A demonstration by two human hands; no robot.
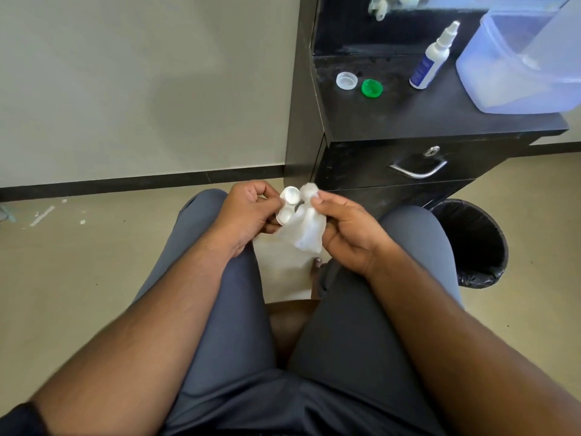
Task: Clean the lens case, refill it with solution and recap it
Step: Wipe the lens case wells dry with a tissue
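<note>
White plastic, the lens case sits pinched in the fingers of the left hand above the person's lap, both wells open and facing up toward the camera, its long axis running roughly away from the body. Directly to its right, touching or nearly so, the right hand grips a bunched white tissue, so a short sideways press into either well is likely the wiping move. Up and to the right, well apart on the black tabletop, lie the clear cap and the green cap side by side, with the solution bottle standing beyond them near a translucent blue container. A black bin stands on the floor beside the right knee. Nothing blocks the reach.
</note>
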